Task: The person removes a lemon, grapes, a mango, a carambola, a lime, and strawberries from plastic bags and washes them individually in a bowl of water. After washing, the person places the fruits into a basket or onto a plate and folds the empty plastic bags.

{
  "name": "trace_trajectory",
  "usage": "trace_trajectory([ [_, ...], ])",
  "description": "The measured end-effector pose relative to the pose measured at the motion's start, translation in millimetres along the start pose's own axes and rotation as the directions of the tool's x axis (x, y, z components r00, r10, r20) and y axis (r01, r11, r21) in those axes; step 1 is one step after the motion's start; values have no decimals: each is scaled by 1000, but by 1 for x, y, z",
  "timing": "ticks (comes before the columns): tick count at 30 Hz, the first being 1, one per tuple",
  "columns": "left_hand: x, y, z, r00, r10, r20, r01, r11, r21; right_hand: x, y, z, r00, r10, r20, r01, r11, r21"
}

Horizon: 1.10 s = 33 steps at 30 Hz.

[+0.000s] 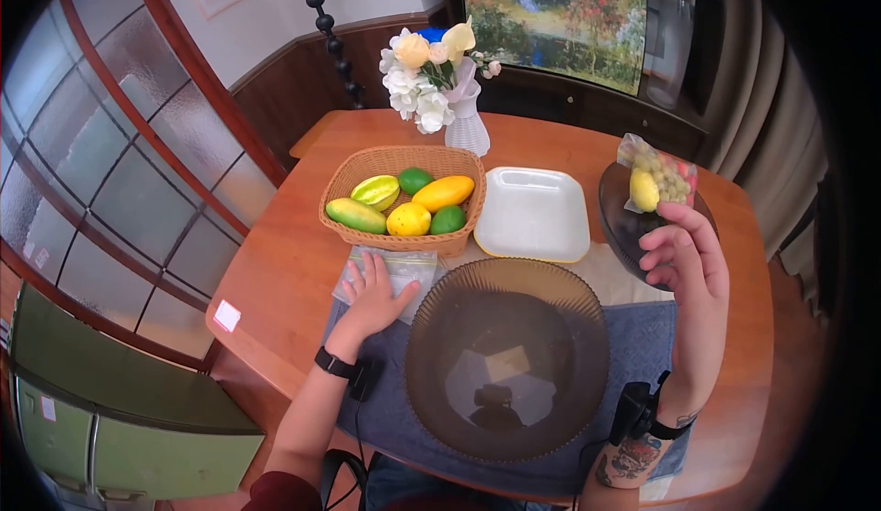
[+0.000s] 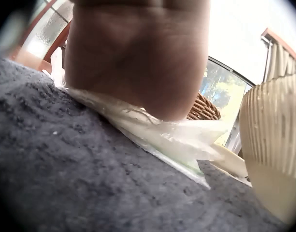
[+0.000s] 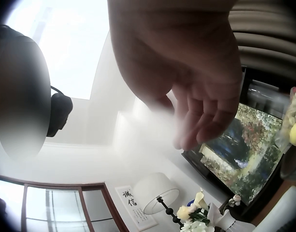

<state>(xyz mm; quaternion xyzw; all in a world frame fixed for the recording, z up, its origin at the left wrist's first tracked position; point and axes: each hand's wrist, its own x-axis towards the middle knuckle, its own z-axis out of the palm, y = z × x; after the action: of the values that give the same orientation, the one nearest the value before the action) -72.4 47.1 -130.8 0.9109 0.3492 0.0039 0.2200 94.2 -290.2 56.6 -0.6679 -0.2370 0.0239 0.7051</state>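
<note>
Right hand (image 1: 693, 261) raised, fingers loosely bent, holding nothing; left hand (image 1: 374, 296) spread flat on plastic bag (image 1: 415, 268). I judge bag light, limp, slippery; I'd pinch free edge.

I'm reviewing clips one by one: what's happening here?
A person's left hand rests on a flat, clear plastic zip bag. Their right hand is raised and holds nothing, near a clear bag of round pale-green fruit over a dark round dish. Before them, a large brown translucent ribbed bowl stands on a blue-grey cloth, with a brown wicker basket of yellow and green fruit beyond it.
</note>
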Motion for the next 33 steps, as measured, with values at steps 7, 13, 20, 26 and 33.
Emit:
trace_trajectory([
  [7, 5, -4, 15, 1000, -27, 1, 27, 989, 145, 5, 5, 4, 998, 18, 64, -17, 1000, -9],
  [13, 5, -1, 17, 999, -44, -9, 45, 985, 166, 10, 12, 1, 998, 32, 54, -30, 999, -41],
  [20, 1, 4, 9, 998, -66, 2, 65, 988, 137, 33, 36, -43, 981, -15, -192, -7, 993, -114],
  [26, -3, 6, 6, 999, -11, -50, 14, 999, 47, 76, 79, -58, 987, -38, -153, -11, 950, -311],
  [33, -5, -2, -3, 968, 41, -246, -79, 986, -149, 138, 149, -94, 992, -113, -61, 31, 675, -737],
])
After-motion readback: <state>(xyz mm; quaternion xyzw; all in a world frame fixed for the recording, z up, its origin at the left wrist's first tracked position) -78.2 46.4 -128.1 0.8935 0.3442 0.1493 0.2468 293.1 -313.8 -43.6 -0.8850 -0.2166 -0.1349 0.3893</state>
